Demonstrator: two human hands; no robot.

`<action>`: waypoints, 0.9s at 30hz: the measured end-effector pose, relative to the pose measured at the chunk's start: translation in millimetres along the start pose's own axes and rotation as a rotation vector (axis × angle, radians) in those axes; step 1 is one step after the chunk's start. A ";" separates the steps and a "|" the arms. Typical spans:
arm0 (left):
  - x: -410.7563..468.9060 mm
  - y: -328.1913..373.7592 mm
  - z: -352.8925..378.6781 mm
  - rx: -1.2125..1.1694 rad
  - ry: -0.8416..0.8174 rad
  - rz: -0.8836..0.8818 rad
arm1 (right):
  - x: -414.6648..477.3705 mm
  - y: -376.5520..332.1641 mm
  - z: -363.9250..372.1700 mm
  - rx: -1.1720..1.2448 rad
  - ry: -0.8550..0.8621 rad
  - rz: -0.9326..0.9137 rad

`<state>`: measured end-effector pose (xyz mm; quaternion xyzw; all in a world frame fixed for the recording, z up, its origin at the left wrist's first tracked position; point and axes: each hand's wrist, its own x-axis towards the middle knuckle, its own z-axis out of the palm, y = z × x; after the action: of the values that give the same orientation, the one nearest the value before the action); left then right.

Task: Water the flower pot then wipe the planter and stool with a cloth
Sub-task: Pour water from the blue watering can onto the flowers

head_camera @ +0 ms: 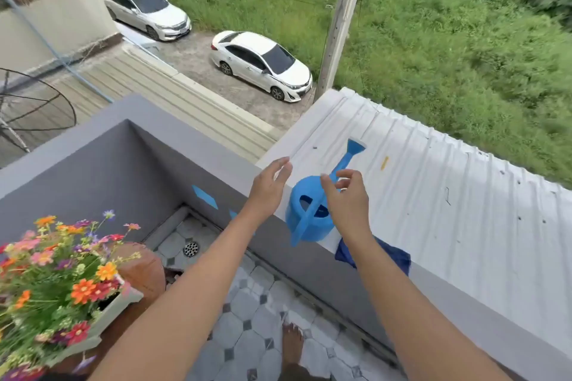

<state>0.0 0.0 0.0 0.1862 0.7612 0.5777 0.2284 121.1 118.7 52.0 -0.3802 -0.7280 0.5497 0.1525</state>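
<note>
Your L hand (268, 187) & R hand (348, 199) both spread open, empty, flanking blue watering can (309, 219) on ledge (387, 281), blue cloth (391, 257) just beside

A grey ledge (309, 260) is carrying a blue can (309, 223) between the two hands and a dark blue cloth (393, 257) lying under the right forearm, just right of the can.
</note>
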 end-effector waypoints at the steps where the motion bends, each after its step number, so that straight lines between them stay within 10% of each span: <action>1: 6.9 -4.0 6.6 -0.004 -0.001 -0.029 | 0.8 5.1 -0.1 0.001 0.002 0.069; 12: 33.2 -55.4 57.2 -0.108 -0.060 -0.246 | 34.8 37.4 16.5 0.015 -0.177 0.257; 27: -61.0 -53.4 17.2 -0.039 0.202 -0.149 | -15.0 12.0 38.9 -0.060 -0.424 0.050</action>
<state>59.0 -33.8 -47.3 0.0655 0.7807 0.5896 0.1962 110.8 82.6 30.4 -0.2785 -0.7501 0.5992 -0.0292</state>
